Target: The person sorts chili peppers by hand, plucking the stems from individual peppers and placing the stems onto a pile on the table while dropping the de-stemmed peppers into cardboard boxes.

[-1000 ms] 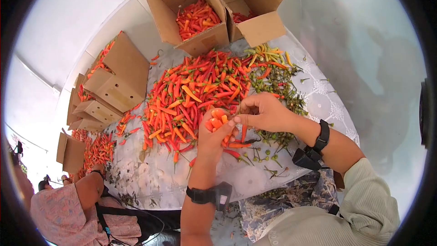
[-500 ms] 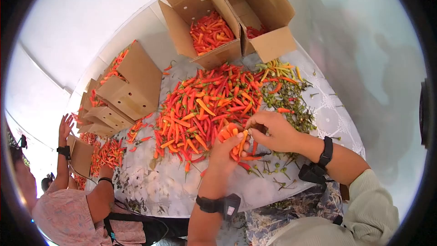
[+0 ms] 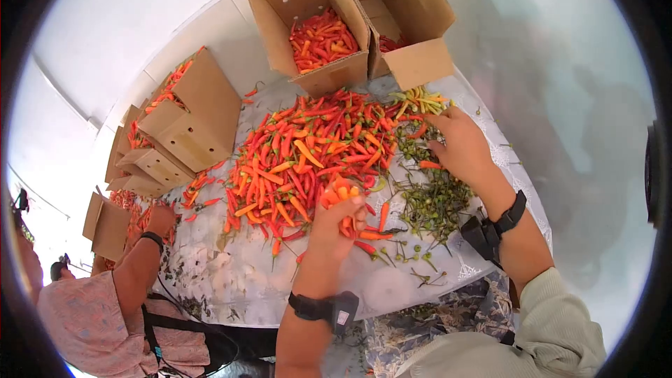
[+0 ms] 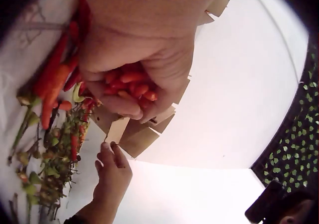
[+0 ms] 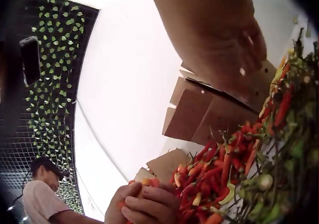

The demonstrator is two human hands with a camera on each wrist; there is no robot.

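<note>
My left hand (image 3: 333,225) grips a bunch of red and orange chili peppers (image 4: 132,87), fingers curled round them and the ends poking out by the thumb. Behind that hand lies a big heap of red and orange chilies (image 3: 294,161), many with green stems. Reaching out to the right, my right hand (image 3: 463,145) hangs above the pile of green stems (image 3: 434,203), close to the small group of yellow chilies (image 3: 420,101). Its thumb and fingers are apart, and no chili shows between them.
Two cardboard boxes with chilies (image 3: 325,42) stand at the back of the table (image 3: 259,287). More filled boxes (image 3: 192,119) line the left side. A person in a patterned shirt (image 3: 91,315) works at the left, one hand by another chili pile. Loose stems (image 3: 427,276) lie near the front edge.
My right hand has left the bunch in my left hand and moved away to the back right, over the stems. The left hand still holds its chilies. The other person's raised hand has gone down.
</note>
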